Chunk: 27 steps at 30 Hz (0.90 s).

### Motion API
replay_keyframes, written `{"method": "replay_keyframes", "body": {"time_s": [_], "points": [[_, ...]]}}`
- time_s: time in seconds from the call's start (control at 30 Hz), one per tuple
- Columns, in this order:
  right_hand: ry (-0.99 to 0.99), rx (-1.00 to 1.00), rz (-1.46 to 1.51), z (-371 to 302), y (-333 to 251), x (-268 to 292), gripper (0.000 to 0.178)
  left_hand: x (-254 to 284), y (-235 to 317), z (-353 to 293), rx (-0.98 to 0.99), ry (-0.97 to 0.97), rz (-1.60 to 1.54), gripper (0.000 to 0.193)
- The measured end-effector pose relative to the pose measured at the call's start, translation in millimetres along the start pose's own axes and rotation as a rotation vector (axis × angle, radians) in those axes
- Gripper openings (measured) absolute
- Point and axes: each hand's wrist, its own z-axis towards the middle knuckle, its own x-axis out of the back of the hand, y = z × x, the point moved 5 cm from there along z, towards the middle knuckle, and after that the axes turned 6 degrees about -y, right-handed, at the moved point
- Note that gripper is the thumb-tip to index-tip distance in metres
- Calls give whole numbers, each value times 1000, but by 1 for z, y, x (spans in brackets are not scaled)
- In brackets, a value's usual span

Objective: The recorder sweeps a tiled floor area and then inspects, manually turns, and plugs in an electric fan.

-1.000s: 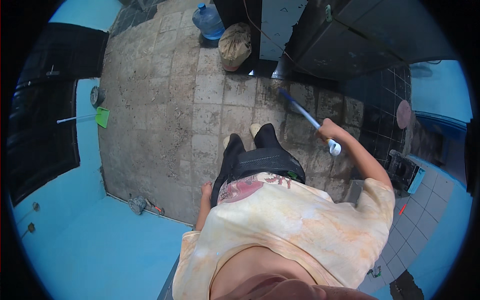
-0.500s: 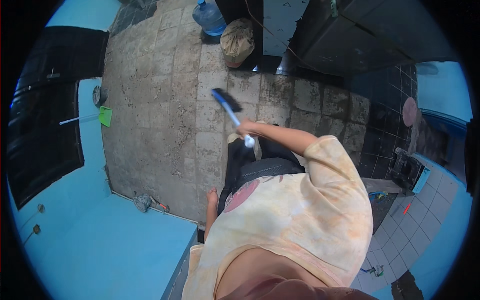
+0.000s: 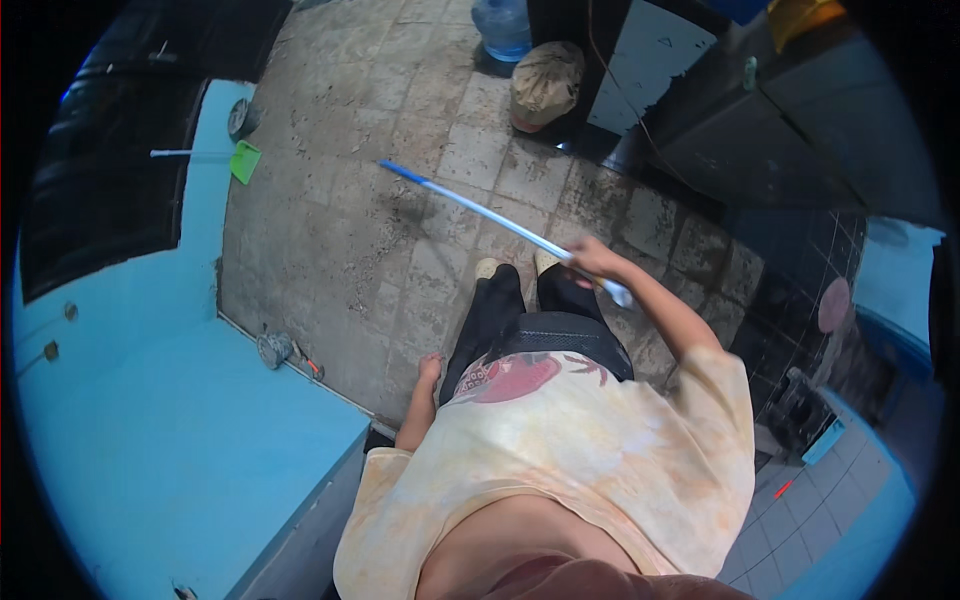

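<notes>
**Pole swung leftward, now laid out across the floor**

Now the long blue-and-silver metal pole [image 3: 480, 212] extends much further left than half a second ago, when it showed short and steep above the knees; a second ago it pointed to the far right. Judgement: a sweeping pass across the worn stone-tile floor [image 3: 330, 250] is under way. Its long axis runs from the near right to the far left, blue tip toward the green plastic dustpan [image 3: 244, 161] by the blue wall [image 3: 150, 420], well apart from it. The right hand [image 3: 592, 258] is wrapped closed around the pole near its silver end. The left hand [image 3: 430, 368] hangs beside the thigh, holding nothing, fingers loosely curled.
</notes>
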Motion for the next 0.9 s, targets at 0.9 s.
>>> {"method": "replay_keyframes", "body": {"time_s": [0.9], "points": [[329,-221,-16,102,-39,-84,21,-19,-71,-10,-8,181,-163,25]]}}
